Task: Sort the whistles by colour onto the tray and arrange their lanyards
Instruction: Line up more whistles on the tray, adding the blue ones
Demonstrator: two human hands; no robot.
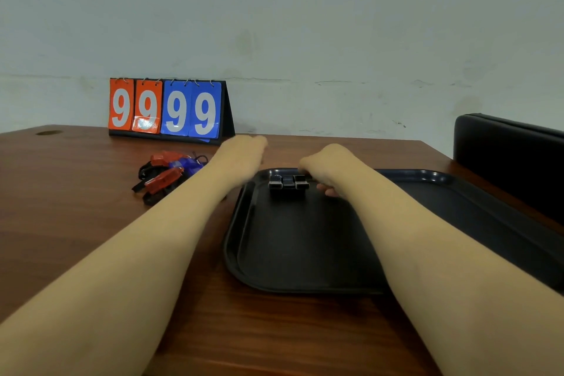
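The right hand (323,169), fingers curled on nothing discernible, sits just beside two black whistles (288,184) at the tray's (305,253) 11 o'clock corner, the left hand's (241,156) grip cannot be told, and at the tray's 10 o'clock two red whistles (164,178) and one blue whistle (184,165) lie among limp lanyards (143,189), all probably light, rigid and best pinched by the body.

You have a single view, worn on your head, looking forward and down across the tabletop (91,223) toward the wall (274,9). Your forearms (152,238) enter from the bottom edge, close to the lens. The tray (305,253) lies near, and the scoreboard (166,107) stands at the far edge.
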